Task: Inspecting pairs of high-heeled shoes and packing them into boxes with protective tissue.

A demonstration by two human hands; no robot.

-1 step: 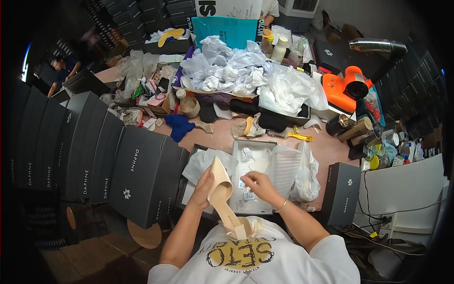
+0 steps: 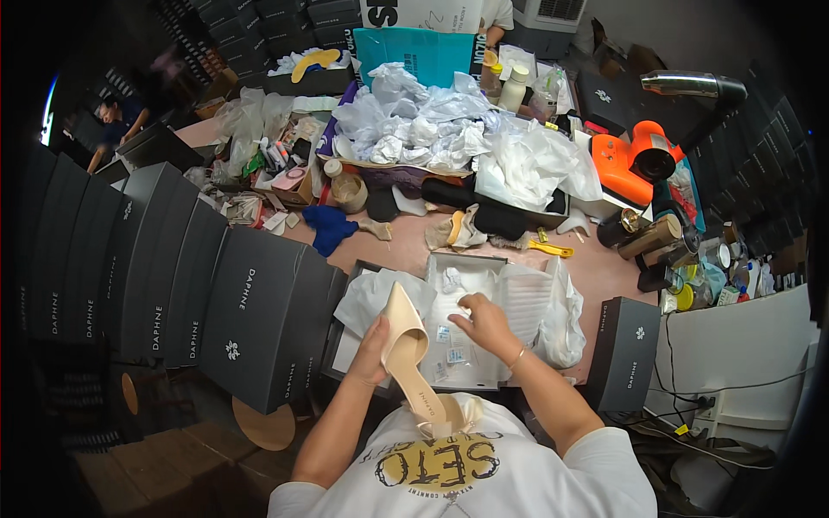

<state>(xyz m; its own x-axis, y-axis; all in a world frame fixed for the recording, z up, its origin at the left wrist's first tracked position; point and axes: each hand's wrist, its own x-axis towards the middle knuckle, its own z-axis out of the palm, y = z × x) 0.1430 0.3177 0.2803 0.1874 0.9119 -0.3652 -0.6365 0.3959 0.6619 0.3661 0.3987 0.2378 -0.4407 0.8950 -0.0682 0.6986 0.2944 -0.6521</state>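
Note:
My left hand (image 2: pixel 372 352) is closed round the side of a beige pointed-toe shoe (image 2: pixel 402 323). Its toe points away from me, and the heel end with a pale bow rests close to my shirt. Over the open shoe box (image 2: pixel 485 373) hovers my right hand (image 2: pixel 487 326), fingers bent together; a bit of white shows at the fingertips, too small to name. Small clear packets (image 2: pixel 456 355) lie in the box below that hand, with a crumpled white paper ball (image 2: pixel 451 279) at its far end. White tissue paper (image 2: pixel 371 298) spreads beside the shoe's toe.
Dark shoe boxes (image 2: pixel 259 328) line the left, and another dark box (image 2: pixel 623 354) stands right. Behind are a heap of white paper (image 2: pixel 423 129), a blue cloth (image 2: pixel 328 230), a yellow-handled brush (image 2: pixel 549 249) and an orange machine (image 2: pixel 617 164). A person (image 2: pixel 121 129) is at far left.
My right hand has moved a little away from me, up from the small packets, which now show more fully. My left hand and the shoe have barely moved.

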